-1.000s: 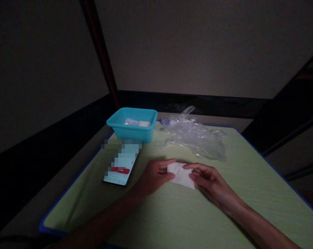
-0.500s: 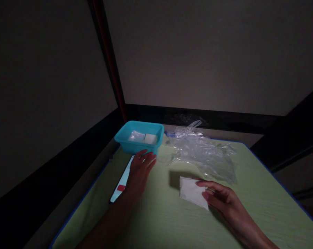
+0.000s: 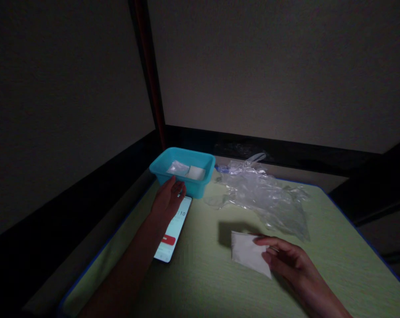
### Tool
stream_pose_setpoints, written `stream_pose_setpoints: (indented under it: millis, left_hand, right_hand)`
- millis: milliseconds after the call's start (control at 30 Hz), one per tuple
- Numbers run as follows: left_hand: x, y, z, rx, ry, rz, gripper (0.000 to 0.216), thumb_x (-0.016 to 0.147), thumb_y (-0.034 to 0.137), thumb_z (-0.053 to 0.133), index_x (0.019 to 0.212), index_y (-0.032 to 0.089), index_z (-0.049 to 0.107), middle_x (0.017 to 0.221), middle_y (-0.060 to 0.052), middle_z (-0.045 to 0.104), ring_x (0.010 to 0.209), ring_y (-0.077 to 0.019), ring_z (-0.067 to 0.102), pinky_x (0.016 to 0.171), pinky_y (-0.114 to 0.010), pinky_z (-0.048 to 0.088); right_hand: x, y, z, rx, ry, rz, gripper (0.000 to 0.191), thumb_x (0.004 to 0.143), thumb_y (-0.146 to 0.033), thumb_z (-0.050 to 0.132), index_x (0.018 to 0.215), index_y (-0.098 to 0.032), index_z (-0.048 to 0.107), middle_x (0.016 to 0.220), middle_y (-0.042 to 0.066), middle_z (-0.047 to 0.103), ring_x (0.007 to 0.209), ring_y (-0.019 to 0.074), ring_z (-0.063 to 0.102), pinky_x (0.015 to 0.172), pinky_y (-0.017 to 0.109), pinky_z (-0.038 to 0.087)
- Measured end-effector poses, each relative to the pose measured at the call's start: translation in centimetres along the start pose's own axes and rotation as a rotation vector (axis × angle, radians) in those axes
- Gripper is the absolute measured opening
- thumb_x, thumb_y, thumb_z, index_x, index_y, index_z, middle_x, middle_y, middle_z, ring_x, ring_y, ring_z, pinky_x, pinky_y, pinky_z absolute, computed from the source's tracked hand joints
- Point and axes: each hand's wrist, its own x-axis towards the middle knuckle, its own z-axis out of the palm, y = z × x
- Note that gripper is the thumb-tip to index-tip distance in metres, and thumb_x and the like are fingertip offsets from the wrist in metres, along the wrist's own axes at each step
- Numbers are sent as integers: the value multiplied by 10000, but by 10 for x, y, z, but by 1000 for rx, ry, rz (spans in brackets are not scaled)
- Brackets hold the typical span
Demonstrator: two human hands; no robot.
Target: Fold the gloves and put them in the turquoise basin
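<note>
My left hand (image 3: 168, 198) reaches forward with its fingers stretched out, over the top end of a lit phone (image 3: 172, 230) and just short of the teal tub (image 3: 183, 173). Two small white packets (image 3: 186, 170) lie in the tub. My right hand (image 3: 284, 258) rests on the green table (image 3: 219, 287) and pinches the right edge of a folded white paper square (image 3: 248, 252) between thumb and fingers.
A crumpled clear plastic bag (image 3: 264, 196) lies at the back of the table, right of the tub. The table has a blue rim and ends close on the left. Dark walls and a reddish post stand behind it.
My left hand let go of the white paper and moved forward and left over the phone, toward the teal tub. My right hand stays on the paper.
</note>
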Motion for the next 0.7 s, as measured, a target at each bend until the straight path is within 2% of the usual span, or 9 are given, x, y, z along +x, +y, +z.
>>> stream_pose_setpoints:
  millis: [133,300,467,700]
  left_hand:
    - [3,0,-1,-17,-17,-19,299,938,125,413,667,143,537,598,3,547,536,-89,556,537,-189,507]
    - [3,-2,-1,-21,-46,-9,296,926,135,449,643,146,537,586,-1,538,512,-100,550,529,-198,510]
    - [-4,1,-1,31,-87,17,333,938,132,410,629,147,532,575,2,537,496,-103,548,521,-211,512]
    - [-26,8,3,147,-220,-4,280,925,88,391,770,126,621,784,-71,661,649,-148,632,585,-255,541]
  right_hand:
    - [0,-2,0,-7,10,-2,243,641,-449,735,801,-266,737,688,37,668,629,196,593,594,315,476]
    - [0,-9,-3,56,0,18,211,639,-414,748,796,-273,733,802,39,695,673,191,603,612,300,470]
    - [1,-12,-12,94,55,24,256,608,-407,775,794,-237,732,743,30,680,596,151,564,537,253,427]
    - [-2,-26,-34,140,103,33,237,569,-387,806,749,-248,740,791,59,690,606,160,584,506,247,443]
